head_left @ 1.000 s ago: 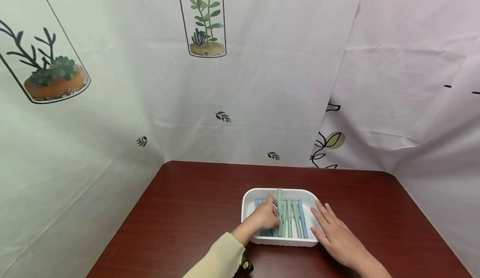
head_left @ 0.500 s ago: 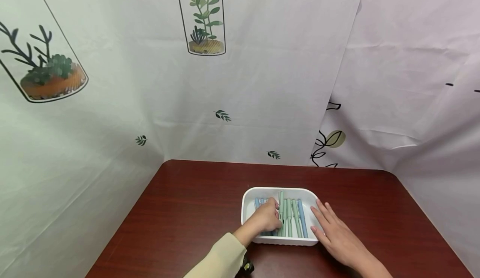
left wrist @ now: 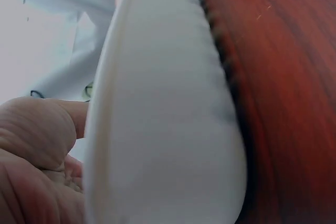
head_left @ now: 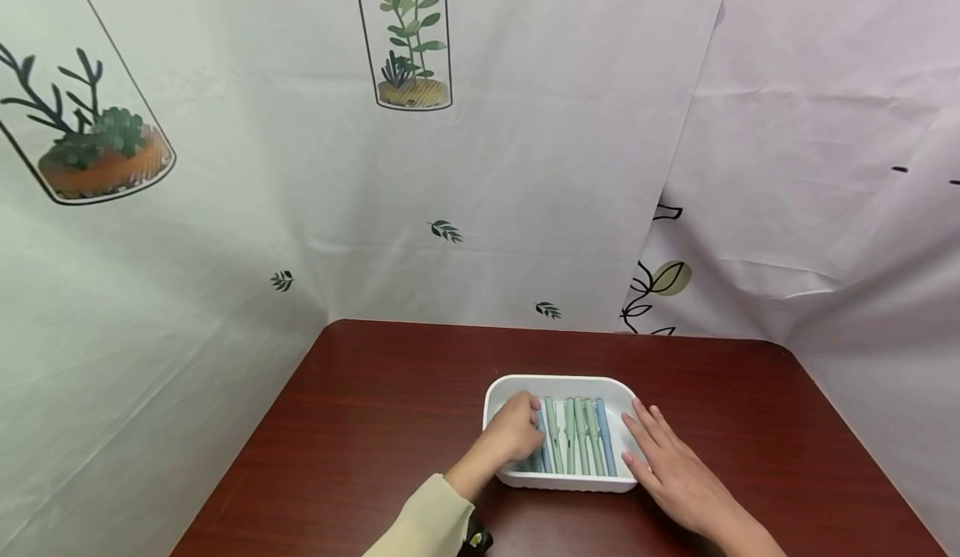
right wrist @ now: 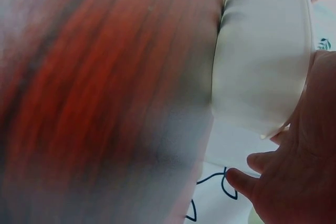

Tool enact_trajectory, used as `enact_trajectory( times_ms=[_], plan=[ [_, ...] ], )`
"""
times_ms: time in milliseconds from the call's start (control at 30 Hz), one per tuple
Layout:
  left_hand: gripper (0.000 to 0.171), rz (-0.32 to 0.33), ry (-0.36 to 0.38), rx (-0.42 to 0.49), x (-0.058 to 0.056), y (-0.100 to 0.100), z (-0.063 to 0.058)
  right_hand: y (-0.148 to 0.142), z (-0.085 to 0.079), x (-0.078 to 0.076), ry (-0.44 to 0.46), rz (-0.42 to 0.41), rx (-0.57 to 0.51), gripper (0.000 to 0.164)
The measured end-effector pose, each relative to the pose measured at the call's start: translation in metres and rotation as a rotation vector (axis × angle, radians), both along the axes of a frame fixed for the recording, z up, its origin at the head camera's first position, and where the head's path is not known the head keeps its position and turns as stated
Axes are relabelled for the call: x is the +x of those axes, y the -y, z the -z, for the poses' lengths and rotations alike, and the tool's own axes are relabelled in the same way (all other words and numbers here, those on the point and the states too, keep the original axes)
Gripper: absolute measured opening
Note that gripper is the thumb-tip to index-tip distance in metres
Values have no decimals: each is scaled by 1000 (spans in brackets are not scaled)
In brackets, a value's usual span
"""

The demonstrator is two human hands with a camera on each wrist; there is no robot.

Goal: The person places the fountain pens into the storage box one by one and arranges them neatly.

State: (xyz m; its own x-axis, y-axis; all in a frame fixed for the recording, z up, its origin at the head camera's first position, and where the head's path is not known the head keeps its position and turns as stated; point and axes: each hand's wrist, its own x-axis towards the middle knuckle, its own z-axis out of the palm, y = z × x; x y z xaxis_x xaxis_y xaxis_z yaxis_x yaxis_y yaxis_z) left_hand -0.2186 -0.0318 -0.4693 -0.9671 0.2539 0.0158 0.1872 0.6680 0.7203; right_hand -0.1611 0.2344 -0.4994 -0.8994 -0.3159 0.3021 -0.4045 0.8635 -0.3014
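Note:
A white tray [head_left: 555,484] holds several green and blue pens lying side by side. My left hand [head_left: 512,432] reaches in at the left, fingers bent downward, its fingertips at a blue pen [head_left: 544,449]; I cannot tell whether it grips this pen. Just right of those fingers lies a green pen [head_left: 553,436], slightly slanted. More green pens [head_left: 582,436] and a blue pen [head_left: 606,439] line up at the right. My right hand [head_left: 671,478] rests with fingers spread against the tray's right rim. Both wrist views mostly show the tray's outer side [left wrist: 163,93].
The tray stands on a dark red-brown wooden table [head_left: 390,424]. Pale fabric [head_left: 480,173] printed with plants hangs behind and at both sides. A black device [head_left: 476,536] sits at my left wrist by the sleeve [head_left: 427,515].
The green pen that my left hand held now lies flat in the row, away from the fingers. That hand has shifted left toward the blue pens. My right hand has not moved.

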Motion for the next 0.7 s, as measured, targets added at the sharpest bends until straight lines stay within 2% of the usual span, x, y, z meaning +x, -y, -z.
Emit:
enact_trajectory(
  times_ms=[233,433,600,700],
  plan=[
    [40,-22,-29,84,-2,20,-9,-2,0,1,3,6,7,58],
    [44,-18,26,195,-5,38,-12,-3,1,1,-3,16,16,57],
    [49,28,61,309,-4,55,-16,-3,2,2,-19,3,9,58],
    [48,60,35,359,-4,67,-17,-4,4,2,-33,-17,-12,58]
  ],
)
